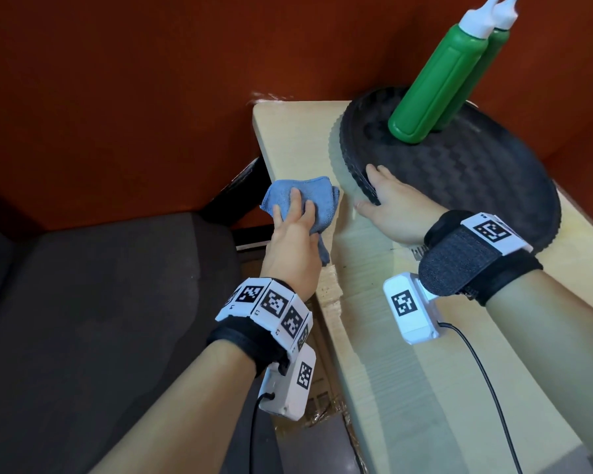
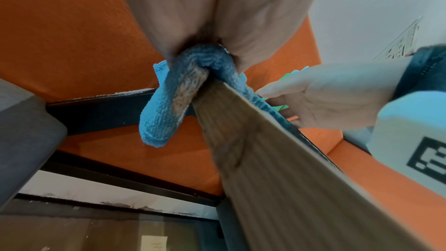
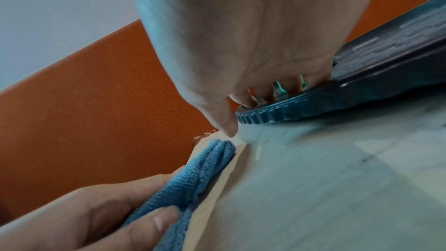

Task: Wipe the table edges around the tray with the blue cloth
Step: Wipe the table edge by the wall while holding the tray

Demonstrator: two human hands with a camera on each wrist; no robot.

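Observation:
The blue cloth [image 1: 308,196] is folded over the left edge of the light wooden table [image 1: 408,336]. My left hand [image 1: 297,215] grips it there, fingers on top and thumb at the side. In the left wrist view the cloth [image 2: 166,102] wraps round the table edge [image 2: 277,169] below my palm. The dark oval tray [image 1: 476,179] lies on the table's far part. My right hand [image 1: 379,195] grips its near-left rim. In the right wrist view the fingers [image 3: 265,93] hook over the tray's rim [image 3: 301,110] and the thumb touches the tabletop beside it.
Two green squeeze bottles [image 1: 435,83] with white caps stand at the back of the tray. An orange wall [image 1: 117,80] runs behind and to the left of the table. A dark grey seat [image 1: 100,319] sits low on the left. Cardboard lies under the table edge.

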